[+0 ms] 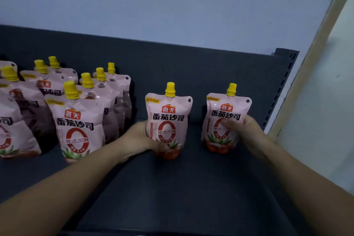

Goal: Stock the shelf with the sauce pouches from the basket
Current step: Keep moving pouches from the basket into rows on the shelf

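Both hands set pouches upright: left hand [141, 136] grips one pouch [168, 120], right hand [243, 126] another [226, 120]. Square them on the shelf [191, 188] before releasing.

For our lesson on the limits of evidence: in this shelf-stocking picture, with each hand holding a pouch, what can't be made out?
- Basket: outside the head view's frame.
- Fingers of the left hand: behind the middle pouch it grips.
- Fingers of the right hand: behind the right pouch.
- Leftmost pouch: cut off by the left edge.
- Rear pouches: labels hidden by the front ones.
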`<action>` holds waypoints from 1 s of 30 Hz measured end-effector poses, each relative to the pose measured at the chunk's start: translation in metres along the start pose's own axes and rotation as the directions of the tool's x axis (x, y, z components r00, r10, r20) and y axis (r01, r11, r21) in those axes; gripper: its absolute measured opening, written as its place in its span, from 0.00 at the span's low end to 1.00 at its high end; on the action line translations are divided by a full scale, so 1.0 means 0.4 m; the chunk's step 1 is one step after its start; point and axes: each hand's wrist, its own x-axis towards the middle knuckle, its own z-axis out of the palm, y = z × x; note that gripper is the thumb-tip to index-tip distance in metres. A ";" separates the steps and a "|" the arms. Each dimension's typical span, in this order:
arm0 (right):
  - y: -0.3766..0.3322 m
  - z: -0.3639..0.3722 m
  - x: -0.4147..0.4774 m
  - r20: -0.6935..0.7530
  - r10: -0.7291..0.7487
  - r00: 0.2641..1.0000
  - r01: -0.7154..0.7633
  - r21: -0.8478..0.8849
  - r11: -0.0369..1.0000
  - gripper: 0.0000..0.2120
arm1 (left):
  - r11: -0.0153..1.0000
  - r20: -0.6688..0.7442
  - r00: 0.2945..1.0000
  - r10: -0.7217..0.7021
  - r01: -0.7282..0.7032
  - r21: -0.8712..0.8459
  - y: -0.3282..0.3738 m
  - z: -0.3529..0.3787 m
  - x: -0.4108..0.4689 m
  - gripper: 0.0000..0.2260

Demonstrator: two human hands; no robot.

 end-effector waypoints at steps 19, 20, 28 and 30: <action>0.026 -0.054 0.108 0.026 -0.030 0.999 0.038 -0.425 0.904 0.22 | 0.979 -0.527 0.844 0.100 0.012 0.205 -0.033 0.069 0.171 0.23; 0.027 -0.053 0.112 0.023 -0.028 0.999 0.035 -0.427 0.904 0.22 | 0.977 -0.528 0.843 0.102 0.015 0.213 -0.034 0.069 0.176 0.24; 0.022 -0.059 0.154 0.017 0.007 1.000 0.002 -0.475 0.880 0.20 | 0.968 -0.527 0.844 0.099 0.039 0.246 -0.041 0.060 0.201 0.24; 0.026 -0.059 0.163 -0.021 0.001 1.000 -0.011 -0.515 0.857 0.22 | 0.966 -0.526 0.844 0.105 0.038 0.254 -0.043 0.060 0.201 0.24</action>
